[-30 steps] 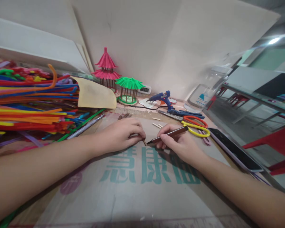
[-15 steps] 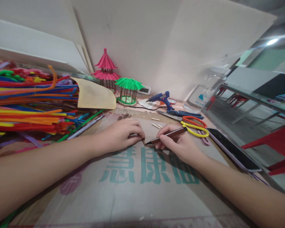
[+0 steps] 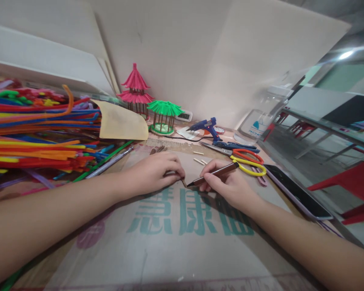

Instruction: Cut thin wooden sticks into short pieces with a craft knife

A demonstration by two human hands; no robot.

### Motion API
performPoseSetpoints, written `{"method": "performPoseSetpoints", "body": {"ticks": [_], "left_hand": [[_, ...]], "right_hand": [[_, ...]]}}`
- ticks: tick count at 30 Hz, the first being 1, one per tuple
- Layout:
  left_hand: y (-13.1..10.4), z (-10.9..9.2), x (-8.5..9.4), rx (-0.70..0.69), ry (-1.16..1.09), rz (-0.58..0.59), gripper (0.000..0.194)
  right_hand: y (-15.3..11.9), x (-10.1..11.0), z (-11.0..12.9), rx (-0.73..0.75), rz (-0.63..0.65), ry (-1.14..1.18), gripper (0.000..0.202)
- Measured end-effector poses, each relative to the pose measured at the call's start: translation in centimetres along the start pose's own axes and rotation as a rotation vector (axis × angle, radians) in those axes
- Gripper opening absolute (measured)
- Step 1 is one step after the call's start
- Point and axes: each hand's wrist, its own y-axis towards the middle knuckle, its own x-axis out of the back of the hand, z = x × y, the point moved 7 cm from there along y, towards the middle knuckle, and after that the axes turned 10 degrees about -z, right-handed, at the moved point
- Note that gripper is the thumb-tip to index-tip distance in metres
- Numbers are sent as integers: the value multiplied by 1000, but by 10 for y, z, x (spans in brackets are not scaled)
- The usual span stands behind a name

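In my right hand (image 3: 227, 182) is a brown marker (image 3: 215, 173), gripped like a pen with its dark tip pointing left. My left hand (image 3: 157, 171) pinches a short thin stick (image 3: 184, 182), brown in colour, whose end pokes out below the fingertips. The marker's tip is at or very near that end; whether they touch I cannot tell. Both hands rest low over a printed sheet (image 3: 170, 254) with green characters. Just beyond them lie several pale, uncoloured sticks (image 3: 198, 161). A few brown sticks (image 3: 158, 150) lie behind my left hand.
Bundles of coloured pipe cleaners (image 3: 42, 121) fill the left side. At the back stand a pink pagoda model (image 3: 135, 87), a green-roofed pavilion (image 3: 164, 108) and a blue glue gun (image 3: 204, 126). Scissors (image 3: 248, 165), a phone (image 3: 297, 190) and a clear plastic jug (image 3: 255, 121) are on the right.
Hardly anything differs. The marker's tip has shifted very slightly at the end of the stick, and both hands keep their grips.
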Motion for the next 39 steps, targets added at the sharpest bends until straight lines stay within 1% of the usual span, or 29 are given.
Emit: {"method": "performPoseSetpoints", "body": {"ticks": [23, 29, 32, 34, 36, 39], "left_hand": [[0, 2, 0, 0, -5, -12, 17], [0, 0, 0, -2, 17, -28, 16], [-1, -1, 4, 45, 82, -71, 21], [-2, 0, 7, 105, 150, -92, 24], [-2, 2, 8, 167, 212, -85, 30], [-4, 2, 6, 225, 273, -52, 45]], "right_hand": [[0, 0, -1, 14, 9, -9, 13], [-1, 0, -1, -9, 1, 5, 18], [0, 3, -2, -22, -43, 46, 25], [1, 6, -2, -14, -82, 71, 29], [2, 8, -3, -5, -116, 76, 30], [2, 10, -2, 10, -142, 55, 26]]}}
